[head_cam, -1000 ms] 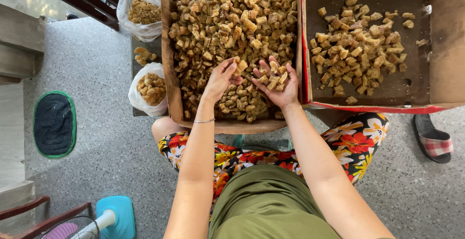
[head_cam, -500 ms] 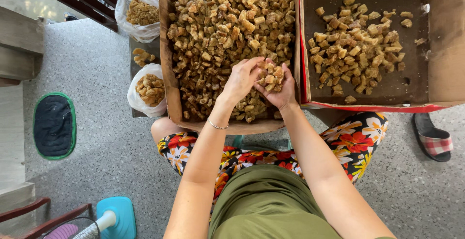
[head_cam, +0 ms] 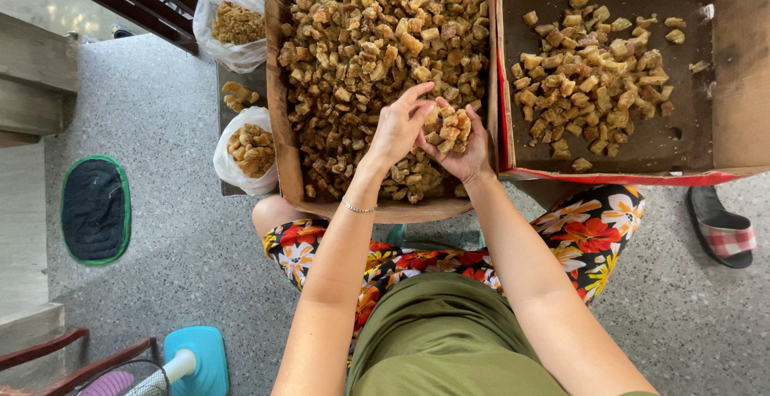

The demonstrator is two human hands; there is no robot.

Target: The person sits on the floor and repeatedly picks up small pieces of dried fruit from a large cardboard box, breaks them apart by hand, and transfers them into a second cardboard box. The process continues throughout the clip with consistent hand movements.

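Far left on the speckled floor (head_cam: 160, 123): dark oval mat with green edge (head_cam: 95, 209), blue fan base (head_cam: 195, 360) at bottom. Next, two clear plastic bags of brown chunks, upper bag (head_cam: 233, 27) and lower bag (head_cam: 249, 151), just beside the big cardboard box (head_cam: 282, 147). That box is full of brown dried chunks (head_cam: 361, 35). Left hand (head_cam: 395, 127) hovers over the right palm, fingers loosely spread, tips touching the small heap there; thin bracelet (head_cam: 358, 207) on wrist. Right hand (head_cam: 455, 143) is cupped palm-up above the box's near right corner, fingers curled around a handful of chunks (head_cam: 449, 123). Right of it, second cardboard box (head_cam: 722, 59) with red edge, holding a smaller sorted pile (head_cam: 593, 83). Far right, checked slipper (head_cam: 722, 227) on floor.
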